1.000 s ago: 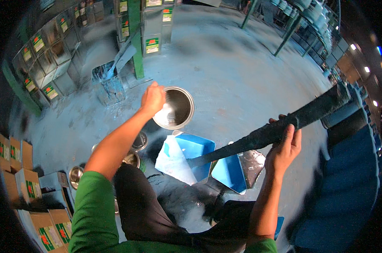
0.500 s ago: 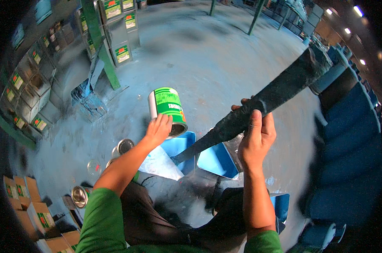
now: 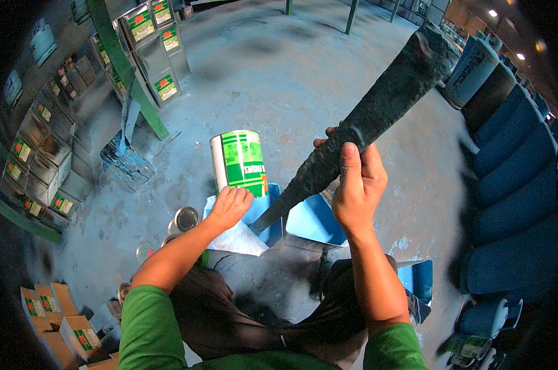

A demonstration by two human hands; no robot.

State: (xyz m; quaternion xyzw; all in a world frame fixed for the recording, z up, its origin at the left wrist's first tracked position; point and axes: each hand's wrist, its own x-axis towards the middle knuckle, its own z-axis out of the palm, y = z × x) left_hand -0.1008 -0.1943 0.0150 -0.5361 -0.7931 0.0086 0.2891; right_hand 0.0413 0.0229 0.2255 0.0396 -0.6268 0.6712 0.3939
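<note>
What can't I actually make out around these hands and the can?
All in the head view:
- Inside of the green-and-white can: hidden by its own wall.
- Thumb of the left hand: out of sight, behind the hand or can.
- Parts of the right hand's fingers: behind the dark tapered stick.
- Cardboard boxes: nearest one cut off by the lower edge.

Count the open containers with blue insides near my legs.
3: first container, partly behind the green-and-white can and dark tapered piece; second container, just right of the first; third container, farther right and nearer you. Others may be hidden.
</note>
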